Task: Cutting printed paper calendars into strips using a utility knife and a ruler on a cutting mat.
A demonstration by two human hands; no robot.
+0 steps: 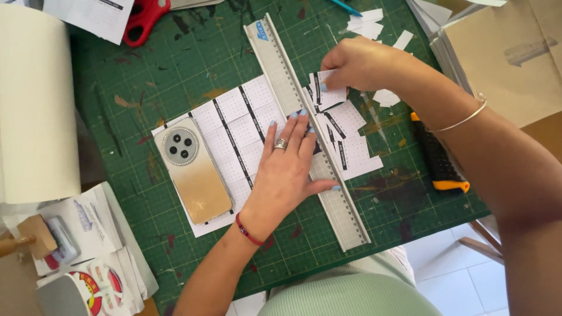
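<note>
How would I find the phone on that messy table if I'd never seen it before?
Start at the big green cutting mat and find the white printed sheet lying left of the long metal ruler. The phone lies face down on that sheet's left end, just left of the left hand. It is the only shiny gold thing, with a round camera ring at its top.

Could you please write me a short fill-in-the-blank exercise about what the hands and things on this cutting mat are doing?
1. The left hand presses flat on the metal ____, which lies across the printed sheet.
2. The right hand pinches a small cut ____ slip in its fingers.
3. A gold ____ lies face down on the sheet's left part.
4. The scissors at the top of the green mat have ____ handles.

Missing words: ruler; paper; phone; red
</note>
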